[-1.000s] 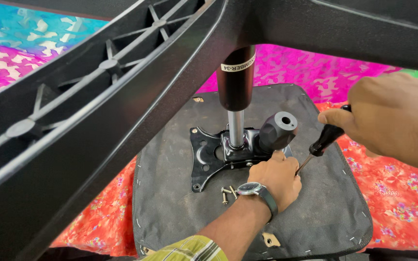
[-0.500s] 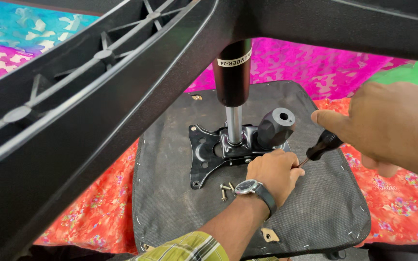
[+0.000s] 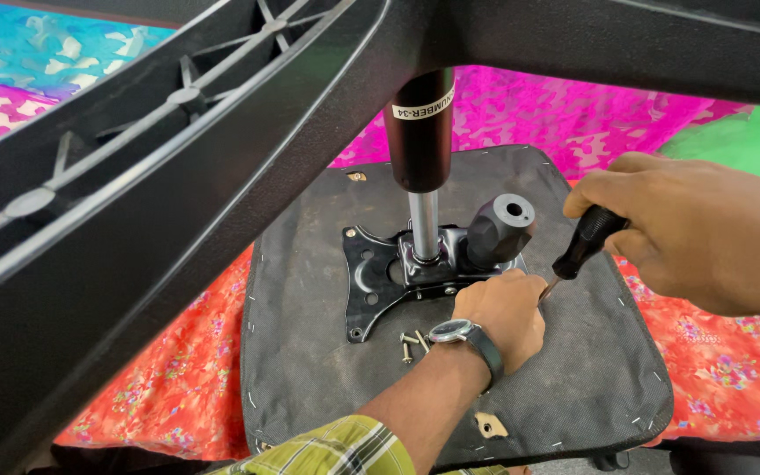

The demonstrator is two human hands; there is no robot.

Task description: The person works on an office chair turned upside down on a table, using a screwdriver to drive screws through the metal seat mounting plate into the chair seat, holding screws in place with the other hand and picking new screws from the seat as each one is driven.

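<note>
Right hand (image 3: 705, 233) is wrapped tight on a black-handled screwdriver (image 3: 584, 244), handle up at about 1 o'clock, shaft running down toward 7 o'clock. Long axis is steeply tilted, not vertical. The tip disappears behind the knuckles of the left hand (image 3: 501, 310), so I can't tell if it's seated in a screw head

Left hand is curled, fingers down on the right edge of the black chair mechanism plate (image 3: 378, 273), just at 5 o'clock from the gas lift cylinder (image 3: 421, 158). Whether it pinches a screw there is hidden; fingers look narrow, closed around something small or just bracing. Wristwatch (image 3: 461, 334) on that wrist

Key relation: screwdriver tip sits at 3 o'clock of the left hand, touching or nearly so. Left hand is the nearer one to the plate; right hand is up and off to 2 o'clock from it

Black tension knob (image 3: 499, 229) stands between shaft and plate, just beside both

Loose screws (image 3: 411, 343) lie on the grey seat underside (image 3: 310, 369), at 9 o'clock of the watch, near the plate's lower corner. Chair base leg (image 3: 134, 176) overhangs the upper left
</note>
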